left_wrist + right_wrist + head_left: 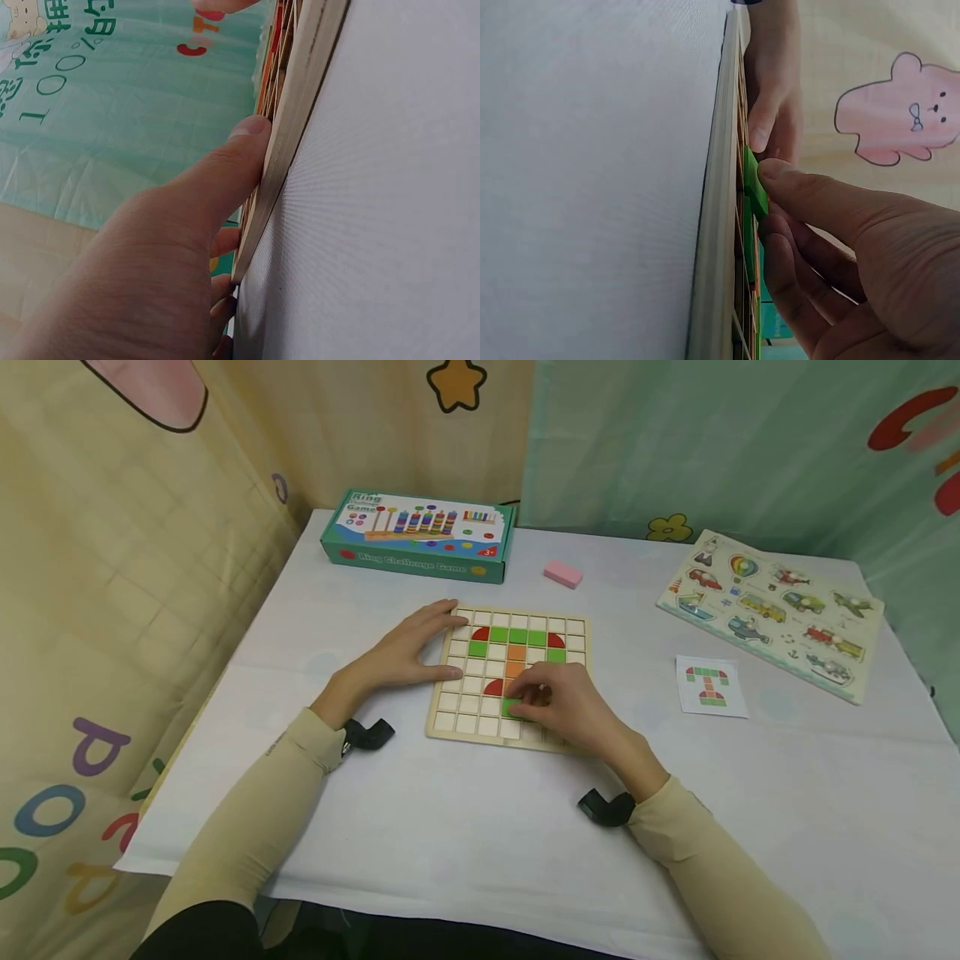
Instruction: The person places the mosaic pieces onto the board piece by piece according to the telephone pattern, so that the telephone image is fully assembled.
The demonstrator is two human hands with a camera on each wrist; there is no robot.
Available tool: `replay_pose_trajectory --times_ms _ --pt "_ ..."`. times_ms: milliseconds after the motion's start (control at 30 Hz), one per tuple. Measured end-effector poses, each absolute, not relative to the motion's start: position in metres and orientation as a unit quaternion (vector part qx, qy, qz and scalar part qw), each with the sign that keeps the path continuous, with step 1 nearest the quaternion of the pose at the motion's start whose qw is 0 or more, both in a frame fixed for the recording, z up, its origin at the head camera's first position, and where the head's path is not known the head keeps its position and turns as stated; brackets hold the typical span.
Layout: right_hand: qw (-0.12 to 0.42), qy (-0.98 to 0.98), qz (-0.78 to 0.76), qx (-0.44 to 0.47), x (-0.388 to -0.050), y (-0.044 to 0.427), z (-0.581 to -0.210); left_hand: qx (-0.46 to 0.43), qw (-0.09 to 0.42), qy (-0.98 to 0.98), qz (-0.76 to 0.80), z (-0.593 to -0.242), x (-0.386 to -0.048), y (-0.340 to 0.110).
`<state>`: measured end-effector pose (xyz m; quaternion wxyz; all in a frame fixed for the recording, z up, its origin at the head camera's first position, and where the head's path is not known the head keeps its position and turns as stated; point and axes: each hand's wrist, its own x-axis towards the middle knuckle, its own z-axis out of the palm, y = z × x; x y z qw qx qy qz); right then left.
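A wooden grid board lies on the table with red quarter-round, green square and orange tiles set in some cells. My left hand rests at the board's left edge, its fingers extended and its thumb touching the frame, as the left wrist view also shows. Between thumb and fingertips, my right hand pinches a green tile over the lower part of the grid. In the right wrist view that tile is tilted against the board's surface. The right hand hides some lower-right cells.
Right of the board lies a small card printed with a red, green and orange pattern. A pink block and a green Ring Challenge Game box sit behind the board. A picture puzzle board lies at the back right.
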<state>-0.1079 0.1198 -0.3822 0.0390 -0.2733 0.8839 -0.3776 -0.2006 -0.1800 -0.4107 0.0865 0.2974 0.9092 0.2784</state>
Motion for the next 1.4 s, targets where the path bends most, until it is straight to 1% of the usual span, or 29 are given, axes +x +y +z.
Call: replay_pose_trajectory --times_ms 167,267,467,633,1000,1233,1400 --pt "0.013 0.878 -0.372 -0.302 -0.109 0.121 -0.383 0.297 0.086 0.911 0.274 -0.411 -0.203 -0.179" --pt "0.009 0.877 -0.370 -0.307 -0.110 0.122 -0.382 0.296 0.087 0.911 0.273 -0.411 -0.205 -0.178" --pt "0.006 0.876 -0.384 -0.292 -0.114 0.134 -0.376 0.297 0.089 0.911 0.271 -0.412 -0.208 -0.176" --pt "0.004 0.885 -0.385 -0.263 -0.112 0.160 -0.373 0.300 0.093 0.910 0.269 -0.412 -0.209 -0.173" --pt "0.038 0.900 -0.393 -0.185 -0.096 0.220 -0.387 0.305 0.091 0.909 0.270 -0.415 -0.208 -0.174" --pt "0.081 0.915 -0.345 -0.192 -0.101 0.237 -0.385 0.301 0.081 0.908 0.279 -0.414 -0.203 -0.177" --pt "0.118 0.916 -0.323 -0.207 -0.094 0.240 -0.383 0.302 0.077 0.910 0.273 -0.417 -0.203 -0.180"
